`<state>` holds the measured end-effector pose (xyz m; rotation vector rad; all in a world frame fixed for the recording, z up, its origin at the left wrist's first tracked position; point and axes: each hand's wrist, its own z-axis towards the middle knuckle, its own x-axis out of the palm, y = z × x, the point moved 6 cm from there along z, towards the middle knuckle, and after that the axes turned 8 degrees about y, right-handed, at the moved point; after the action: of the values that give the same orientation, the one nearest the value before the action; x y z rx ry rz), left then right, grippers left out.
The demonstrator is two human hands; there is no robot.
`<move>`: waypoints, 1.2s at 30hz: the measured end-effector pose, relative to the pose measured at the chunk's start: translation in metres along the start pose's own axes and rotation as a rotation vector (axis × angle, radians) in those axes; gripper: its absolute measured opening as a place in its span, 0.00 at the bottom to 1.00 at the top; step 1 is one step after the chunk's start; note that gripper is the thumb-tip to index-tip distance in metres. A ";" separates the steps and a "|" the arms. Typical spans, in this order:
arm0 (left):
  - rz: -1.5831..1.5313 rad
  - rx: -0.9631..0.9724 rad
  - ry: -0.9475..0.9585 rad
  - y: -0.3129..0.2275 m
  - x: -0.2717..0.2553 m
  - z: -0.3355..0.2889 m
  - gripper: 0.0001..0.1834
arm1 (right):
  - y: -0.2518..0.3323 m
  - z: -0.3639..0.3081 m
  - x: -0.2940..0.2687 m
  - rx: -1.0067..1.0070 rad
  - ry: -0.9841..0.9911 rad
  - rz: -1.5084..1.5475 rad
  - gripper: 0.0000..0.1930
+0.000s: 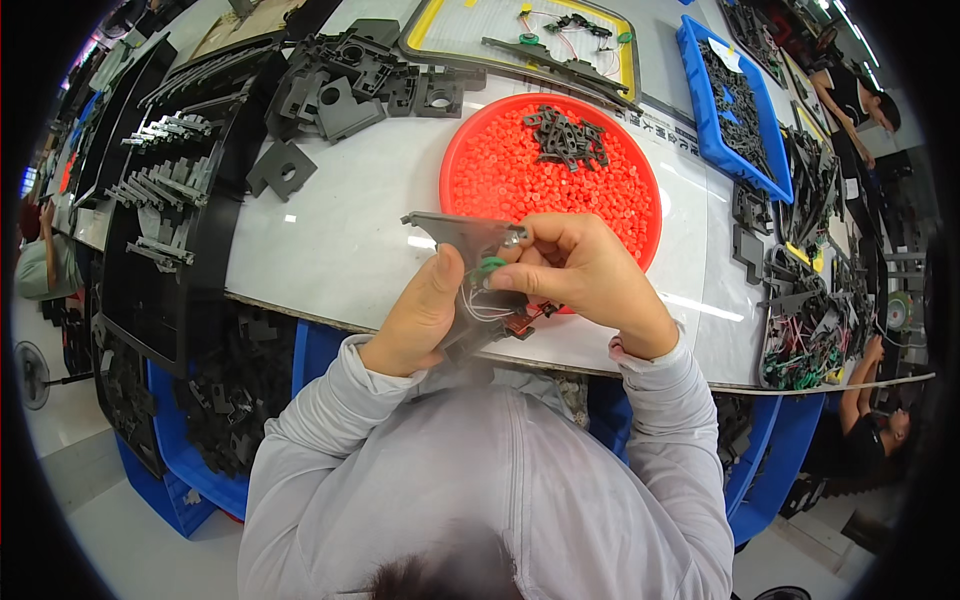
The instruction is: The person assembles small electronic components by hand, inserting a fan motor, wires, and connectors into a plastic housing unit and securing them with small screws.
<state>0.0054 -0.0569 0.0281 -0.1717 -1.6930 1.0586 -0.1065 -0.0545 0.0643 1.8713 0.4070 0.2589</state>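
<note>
A: What are the two hands doing just above the near edge of the desk?

B: Both are sharing one piece. The left hand is clenching its grip around the lower side of a flat dark grey plastic part, thumb lying up along its face. The right hand is pinching with its fingertips at a small green component sitting on that part, its grip closed on it.

A: And where is the part sitting?

B: It is being held in the air in front of the person's chest, tilted, its upper corner reaching over the desk toward the round red tray. Thin white wires are trailing under the green component, and a small reddish-brown board is hanging at the bottom, just under the right hand.

A: What is lying around them?

B: The red tray is holding a bed of red pellets with a heap of small dark clips on top, just beyond the hands. Further back, loose grey plastic housings are piling up, and a yellow-rimmed tray is carrying wired pieces. A blue bin of dark parts is standing to the right, and black racks are lining the left.
</note>
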 end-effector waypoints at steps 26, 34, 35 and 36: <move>0.124 -0.007 -0.087 0.010 -0.022 -0.004 0.41 | 0.025 -0.014 0.025 -0.534 -0.377 -1.003 0.08; 0.116 0.019 -0.139 0.000 -0.015 0.003 0.25 | -0.001 -0.010 0.010 -0.479 -0.440 -0.423 0.11; 0.134 0.045 -0.158 0.001 -0.018 0.003 0.23 | -0.001 -0.011 0.012 -0.480 -0.439 -0.423 0.11; 0.152 0.072 -0.177 0.000 -0.020 0.003 0.21 | 0.001 -0.014 0.013 -0.515 -0.465 -0.457 0.10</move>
<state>0.0112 -0.0702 0.0141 -0.1663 -1.8185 1.2774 -0.0998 -0.0378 0.0693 1.2369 0.3879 -0.3493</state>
